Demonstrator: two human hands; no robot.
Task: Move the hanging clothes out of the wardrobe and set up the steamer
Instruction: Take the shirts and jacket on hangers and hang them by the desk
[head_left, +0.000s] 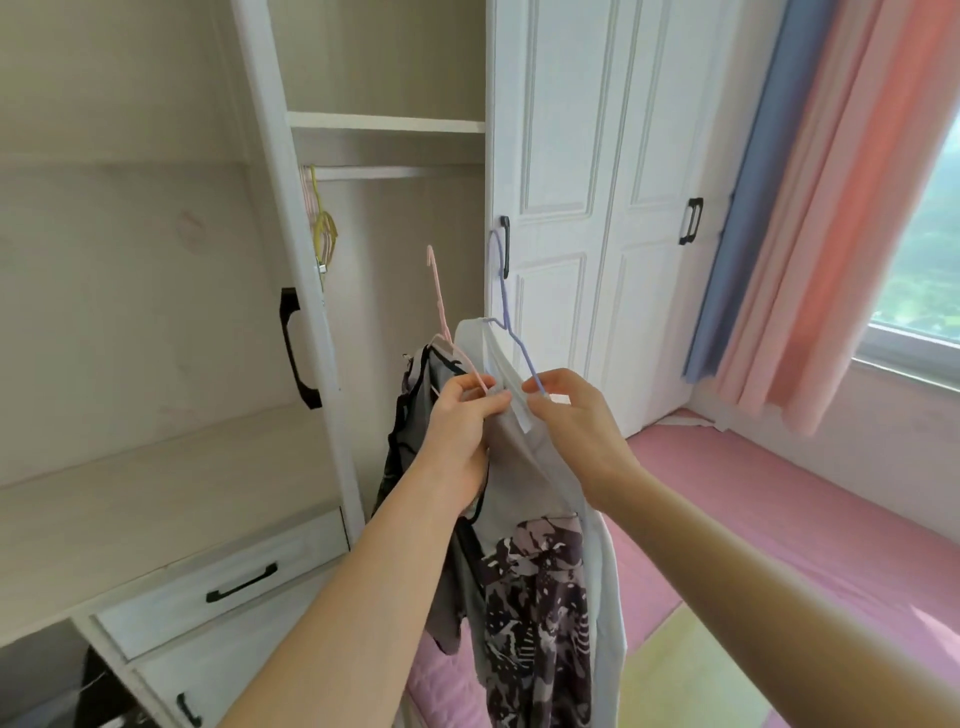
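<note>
White wardrobe (270, 130) panelling fills the far side of this bedroom. At the far left its open door with a black handle (296, 348) stands swung out, with two pale drawers (223, 582) below it. Inside the open bay the hanging rail (395, 171) carries only a few bare hangers, a yellow wire hanger (326, 228) among them, bunched at its left end; no garment hangs there.

Out in front of that bay, a pale pink plastic hanger (439, 296) holds a grey top with black trim (415, 410). The left hand (457, 421) has its fingers curled round this hanger's arm and the bunched cloth below it. Just to the right, a white shirt (501, 364) hangs on a lilac wire hanger (501, 291), and a purple-and-white patterned garment (535, 597) dangles beneath. The right hand (576, 415) pinches the lilac hanger's sloping arm between thumb and fingertips.

Further right are the closed panelled doors (597, 156), then a blue curtain (753, 234), a salmon-pink curtain (857, 234) and the window (930, 260), with a pink floor mat (727, 493) below.

By my reckoning the clothes are off the rail and clear of the wardrobe, but held up in both hands, not yet laid or hung anywhere. No steamer is in sight, so that half appears unstarted.
</note>
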